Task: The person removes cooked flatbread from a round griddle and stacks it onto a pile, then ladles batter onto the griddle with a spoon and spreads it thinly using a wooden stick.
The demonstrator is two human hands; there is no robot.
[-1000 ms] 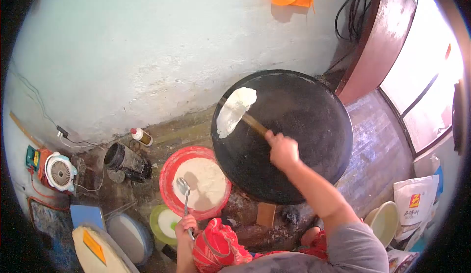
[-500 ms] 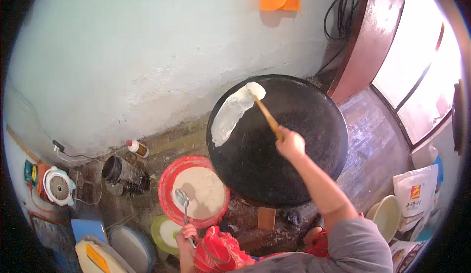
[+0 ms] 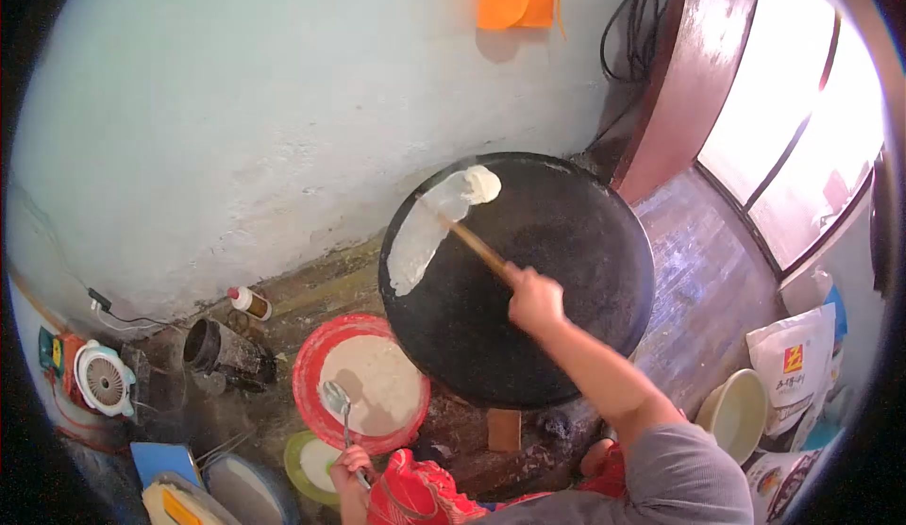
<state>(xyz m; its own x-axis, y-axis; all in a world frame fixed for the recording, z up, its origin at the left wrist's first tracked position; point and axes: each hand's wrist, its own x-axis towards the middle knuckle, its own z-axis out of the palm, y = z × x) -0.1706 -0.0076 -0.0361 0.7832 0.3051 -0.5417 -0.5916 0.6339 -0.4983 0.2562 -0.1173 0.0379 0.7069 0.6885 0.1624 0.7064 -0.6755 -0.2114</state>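
Note:
My right hand (image 3: 536,299) is closed round the handle of a wooden batter spreader (image 3: 479,250). Its far end lies over a smeared white strip of batter (image 3: 412,250) on a large round black griddle (image 3: 557,270). A thicker lump of batter (image 3: 483,184) sits at the strip's upper end, near the griddle's back rim. At the lower left, my left hand (image 3: 351,466) grips a metal ladle (image 3: 334,397). The ladle's bowl is over the left part of a red basin (image 3: 307,374) of pale batter.
A green bowl (image 3: 294,464) with white contents stands by my left hand. Left of the basin are a black cylinder (image 3: 226,353), a bottle (image 3: 250,302) and a small fan (image 3: 104,379). A cream basin (image 3: 734,416) and a white sack (image 3: 791,360) stand at right.
My right hand has moved the spreader's far end from the lump down and left onto the smeared strip. The left hand still holds the ladle at the basin. The whole view has shifted slightly.

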